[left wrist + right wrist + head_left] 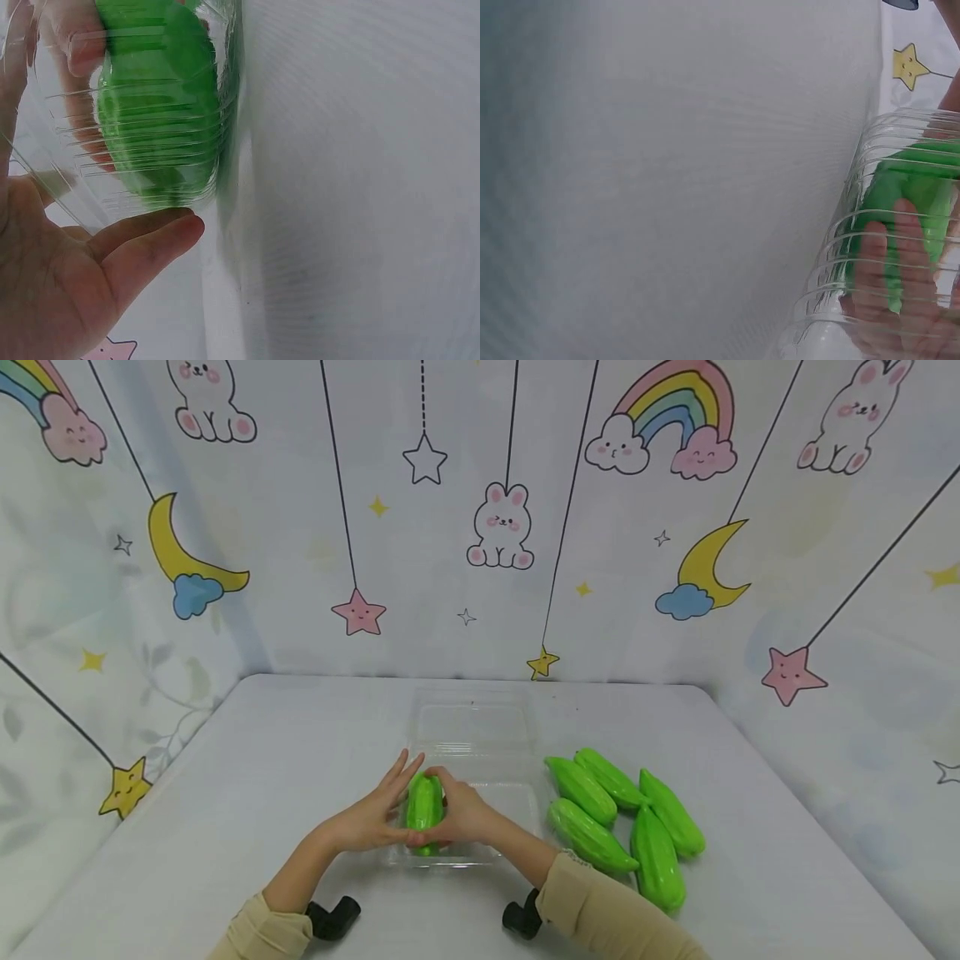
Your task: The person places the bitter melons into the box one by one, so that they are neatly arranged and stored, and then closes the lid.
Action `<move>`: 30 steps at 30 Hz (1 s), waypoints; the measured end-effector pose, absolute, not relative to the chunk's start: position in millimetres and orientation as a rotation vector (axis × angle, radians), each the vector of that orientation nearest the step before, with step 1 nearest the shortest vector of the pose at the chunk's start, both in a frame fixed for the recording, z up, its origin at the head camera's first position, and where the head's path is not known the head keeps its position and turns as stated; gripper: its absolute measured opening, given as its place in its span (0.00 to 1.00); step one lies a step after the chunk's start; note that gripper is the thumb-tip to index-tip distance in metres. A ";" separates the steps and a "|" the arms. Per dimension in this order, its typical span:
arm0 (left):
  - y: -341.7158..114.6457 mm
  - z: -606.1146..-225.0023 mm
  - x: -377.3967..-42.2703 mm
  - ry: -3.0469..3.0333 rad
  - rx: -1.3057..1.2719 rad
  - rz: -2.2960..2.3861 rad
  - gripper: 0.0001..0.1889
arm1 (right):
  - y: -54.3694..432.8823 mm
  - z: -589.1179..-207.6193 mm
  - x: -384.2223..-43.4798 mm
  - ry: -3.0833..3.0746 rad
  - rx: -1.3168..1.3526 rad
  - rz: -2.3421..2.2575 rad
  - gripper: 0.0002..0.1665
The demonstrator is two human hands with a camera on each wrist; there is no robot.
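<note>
A clear plastic clamshell box [513, 814] lies with its lid [472, 722] folded back on the white table. Inside its left part is one bright green, ridged, elongated vegetable [425, 806], seen through the ribbed wall in both wrist views. My right hand [467, 814] grips this vegetable from the right, its fingers [909, 247] showing through the plastic. At the left side is my left hand [367, 820], fingers spread and thumb toward the vegetable. In the left wrist view, its fingers [154, 244] reach along the outside of the box wall.
Several similar green vegetables [585, 837] lie in a loose pile to the right of the box. Black wrist-worn devices [335, 918] show beneath both forearms. A patterned curtain [465, 527] stands behind the table and along its sides.
</note>
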State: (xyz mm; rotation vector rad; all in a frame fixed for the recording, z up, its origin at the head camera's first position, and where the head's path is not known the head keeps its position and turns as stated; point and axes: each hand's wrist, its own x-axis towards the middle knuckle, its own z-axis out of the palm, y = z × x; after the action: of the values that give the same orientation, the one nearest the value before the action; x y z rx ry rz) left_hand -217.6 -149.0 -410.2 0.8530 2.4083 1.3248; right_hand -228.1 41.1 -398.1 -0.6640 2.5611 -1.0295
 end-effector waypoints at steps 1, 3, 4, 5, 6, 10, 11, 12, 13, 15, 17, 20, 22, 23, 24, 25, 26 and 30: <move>-149.0 -409.9 -217.5 2.405 0.850 1.328 0.55 | 40.5 -398.0 -228.2 2.571 -0.668 -1.021 0.53; -149.1 -409.3 -217.2 2.401 0.847 1.334 0.55 | 39.3 -397.6 -228.0 2.585 -0.673 -1.009 0.53; -149.2 -409.1 -217.2 2.402 0.846 1.335 0.55 | 38.9 -397.4 -227.8 2.593 -0.673 -0.999 0.53; -149.3 -408.8 -217.2 2.401 0.845 1.337 0.55 | 38.6 -397.3 -227.9 2.598 -0.677 -0.995 0.53; -149.4 -408.7 -217.3 2.402 0.846 1.338 0.55 | 38.4 -397.2 -227.7 2.603 -0.676 -0.991 0.54; -149.7 -409.2 -217.8 2.403 0.851 1.340 0.56 | 37.7 -397.0 -227.4 2.630 -0.679 -0.939 0.57; -149.7 -409.6 -217.9 2.401 0.852 1.341 0.56 | 37.6 -397.0 -227.4 2.633 -0.681 -0.928 0.58; -149.8 -409.9 -218.1 2.401 0.853 1.340 0.56 | 37.5 -396.8 -227.3 2.639 -0.680 -0.913 0.59; -149.8 -410.2 -218.3 2.402 0.854 1.339 0.56 | 37.5 -396.5 -227.1 2.643 -0.685 -0.899 0.59; -150.1 -410.5 -218.6 2.406 0.855 1.334 0.56 | 37.5 -396.0 -227.1 2.647 -0.690 -0.884 0.58; -150.5 -410.0 -218.8 2.407 0.858 1.333 0.56 | 37.6 -394.9 -227.0 2.648 -0.704 -0.877 0.56; -151.3 -408.9 -218.9 2.408 0.862 1.337 0.57 | 38.1 -393.2 -227.0 2.651 -0.718 -0.870 0.54; -151.8 -408.6 -218.6 2.408 0.861 1.344 0.57 | 38.9 -392.2 -226.8 2.655 -0.717 -0.866 0.53; -151.9 -408.6 -218.2 2.406 0.858 1.345 0.57 | 39.6 -391.7 -226.5 2.663 -0.709 -0.852 0.53; -151.8 -409.0 -217.7 2.406 0.857 1.343 0.57 | 40.4 -391.8 -226.2 2.670 -0.706 -0.837 0.53; -151.6 -409.5 -217.2 2.406 0.856 1.343 0.57 | 41.4 -392.0 -225.8 2.679 -0.700 -0.825 0.53; -151.3 -409.8 -216.6 2.404 0.856 1.344 0.57 | 42.6 -392.1 -225.2 2.680 -0.693 -0.826 0.53; -147.7 -411.3 -215.4 2.400 0.868 1.328 0.58 | 49.7 -393.2 -222.8 2.696 -0.673 -0.824 0.51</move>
State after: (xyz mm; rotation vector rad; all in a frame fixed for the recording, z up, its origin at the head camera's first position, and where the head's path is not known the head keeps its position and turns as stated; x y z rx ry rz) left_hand -215.4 -147.7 -411.3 0.8681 2.3998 1.3279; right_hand -222.8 49.7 -393.2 -0.6727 2.6955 -0.8241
